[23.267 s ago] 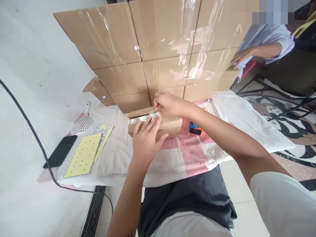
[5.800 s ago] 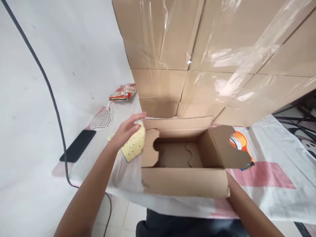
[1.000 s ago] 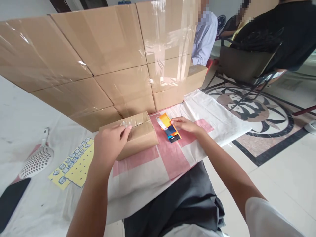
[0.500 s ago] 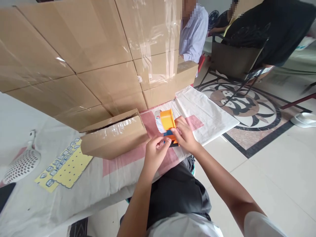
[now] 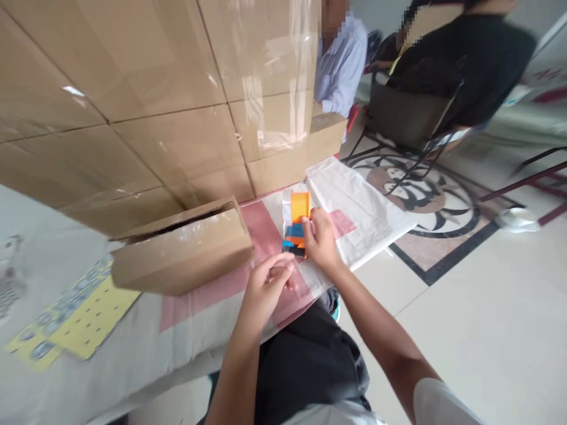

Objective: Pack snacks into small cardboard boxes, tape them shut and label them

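Yellow sticker sheets (image 5: 66,313) lie at the left edge of the table (image 5: 186,336), flat on its white-and-pink cloth; their small blue-and-white stickers carry print too blurred to read. Next along, near the middle of the table, sits the small cardboard box (image 5: 181,251). Its top flap looks closed but slightly lifted at the back, with a shiny strip of clear tape along the near top edge, so the sealing seems partly done, with more tape likely needed; the far side is hidden. Behind it, along the back edge of the table, rises a wall of stacked cartons (image 5: 146,100) wrapped in clear film, with no label visible.

Right of the box, the left hand (image 5: 266,289) hovers just above the pink stripe of the cloth, thumb and fingertips pressed together as if pinching something thin, perhaps a tape end; what it grips cannot be made out. Just beyond it, the right hand (image 5: 319,239) is wrapped around the orange and blue tape dispenser (image 5: 297,221), holding it upright near the right front corner of the table, apart from the box. No brand shows on it.

At the far right, two other people sit on chairs on a patterned floor.
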`<state>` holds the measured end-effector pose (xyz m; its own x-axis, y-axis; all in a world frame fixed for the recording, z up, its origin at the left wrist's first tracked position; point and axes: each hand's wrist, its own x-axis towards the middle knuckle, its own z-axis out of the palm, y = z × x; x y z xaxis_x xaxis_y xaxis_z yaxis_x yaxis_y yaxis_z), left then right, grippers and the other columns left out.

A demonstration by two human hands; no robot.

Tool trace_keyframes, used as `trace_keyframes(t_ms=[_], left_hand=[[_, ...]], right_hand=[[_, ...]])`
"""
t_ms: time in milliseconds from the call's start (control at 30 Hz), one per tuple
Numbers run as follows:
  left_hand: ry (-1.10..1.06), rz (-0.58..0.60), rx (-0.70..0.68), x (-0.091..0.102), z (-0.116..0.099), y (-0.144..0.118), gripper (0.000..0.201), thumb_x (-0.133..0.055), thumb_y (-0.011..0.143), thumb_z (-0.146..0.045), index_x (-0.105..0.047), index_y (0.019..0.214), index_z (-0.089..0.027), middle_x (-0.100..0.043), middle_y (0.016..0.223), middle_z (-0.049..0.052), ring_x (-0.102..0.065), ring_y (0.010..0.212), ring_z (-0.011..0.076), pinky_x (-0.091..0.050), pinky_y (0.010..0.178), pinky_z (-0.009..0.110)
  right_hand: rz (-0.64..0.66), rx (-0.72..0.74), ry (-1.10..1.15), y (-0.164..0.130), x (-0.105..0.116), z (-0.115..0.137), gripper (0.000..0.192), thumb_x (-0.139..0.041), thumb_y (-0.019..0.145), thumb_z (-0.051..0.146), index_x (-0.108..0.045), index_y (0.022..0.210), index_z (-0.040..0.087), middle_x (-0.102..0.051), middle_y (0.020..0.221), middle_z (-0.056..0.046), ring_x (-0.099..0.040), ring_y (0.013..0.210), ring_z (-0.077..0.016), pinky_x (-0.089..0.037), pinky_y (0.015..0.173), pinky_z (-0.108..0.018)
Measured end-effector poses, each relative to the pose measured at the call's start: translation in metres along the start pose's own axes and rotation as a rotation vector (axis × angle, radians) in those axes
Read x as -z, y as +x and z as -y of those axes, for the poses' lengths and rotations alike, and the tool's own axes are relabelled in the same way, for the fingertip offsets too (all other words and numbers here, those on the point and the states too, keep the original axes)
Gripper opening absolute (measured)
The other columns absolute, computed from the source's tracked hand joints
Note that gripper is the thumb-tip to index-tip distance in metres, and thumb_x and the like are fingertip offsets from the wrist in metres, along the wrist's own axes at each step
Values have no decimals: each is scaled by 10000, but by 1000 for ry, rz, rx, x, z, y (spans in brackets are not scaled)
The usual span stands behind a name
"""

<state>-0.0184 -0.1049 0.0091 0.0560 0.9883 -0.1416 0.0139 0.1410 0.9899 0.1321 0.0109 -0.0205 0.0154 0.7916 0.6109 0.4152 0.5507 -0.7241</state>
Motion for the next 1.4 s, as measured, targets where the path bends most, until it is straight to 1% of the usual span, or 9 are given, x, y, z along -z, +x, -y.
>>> trace_keyframes(t_ms=[167, 267, 367, 433, 667, 900, 1033, 1167, 1400], left_hand=[[54, 226, 108, -20, 26, 0, 395, -641, 883, -520, -640, 675, -184, -611, 579, 20, -579, 605, 160, -449, 640, 262], [70, 38, 32, -14, 20, 2, 364, -660, 857, -532, -643, 725, -193, -562, 575, -1, -549, 596, 158, -440, 617, 264], [109, -258, -129, 4, 2, 7, 321, -693, 845, -516, -680, 896, -199, -550, 676, -15, -536, 656, 148, -433, 643, 257], [168, -313, -203, 14, -8, 15, 373, -701, 845, -513, -708, 1061, -208, -538, 743, -17, -530, 705, 144, -435, 688, 258], [274, -143, -244, 10, -14, 45, 379, -704, 839, -504, -780, 1071, -214, -542, 746, 1, -527, 747, 163, -433, 737, 280], [100, -43, -117, 27, -27, 48, 266, -715, 794, -463, -739, 801, -198, -732, 892, 70, -660, 897, 226, -497, 784, 298], [34, 55, -86, 34, -36, 32, 302, -707, 820, -498, -689, 875, -202, -737, 836, 61, -695, 859, 213, -531, 822, 315], [-85, 36, -3, 21, -21, 26, 472, -775, 731, -546, -628, 1006, -192, -675, 664, 3, -677, 658, 190, -552, 702, 319], [9, 33, -8, 6, -1, 27, 384, -717, 791, -537, -685, 879, -164, -731, 730, 73, -712, 741, 215, -549, 713, 309]], right_hand=[[-194, -321, 195, 28, -2, -8, 441, -290, 1014, 581, -452, 809, 227, -523, 740, -8, -478, 676, -165, -411, 652, -300], [-195, -317, 188, 35, 10, -7, 428, -370, 1000, 590, -436, 777, 230, -499, 723, -1, -462, 682, -162, -413, 655, -298], [-118, -181, 130, 27, 20, 1, 405, -423, 1012, 565, -433, 778, 234, -496, 760, -10, -472, 722, -173, -412, 691, -319], [-71, 0, 48, 21, 23, 7, 378, -399, 1044, 511, -427, 787, 236, -489, 786, -22, -481, 751, -187, -410, 727, -345], [27, 456, -73, 13, 22, 24, 254, -399, 1061, 292, -393, 811, 245, -450, 782, -38, -436, 762, -221, -373, 711, -386], [169, 527, -172, 16, 26, 12, 246, -395, 1049, 274, -365, 806, 252, -459, 787, -51, -433, 779, -236, -392, 717, -410], [123, 463, -161, 22, 26, 4, 263, -402, 1047, 298, -364, 791, 254, -458, 773, -44, -429, 773, -235, -389, 733, -405], [53, 164, -46, 24, 16, 7, 324, -413, 1044, 402, -392, 761, 247, -482, 774, -33, -467, 777, -222, -395, 756, -385], [-63, -117, 66, 24, 1, 19, 391, -423, 1028, 445, -380, 699, 237, -459, 674, 15, -434, 642, -163, -342, 630, -316]])
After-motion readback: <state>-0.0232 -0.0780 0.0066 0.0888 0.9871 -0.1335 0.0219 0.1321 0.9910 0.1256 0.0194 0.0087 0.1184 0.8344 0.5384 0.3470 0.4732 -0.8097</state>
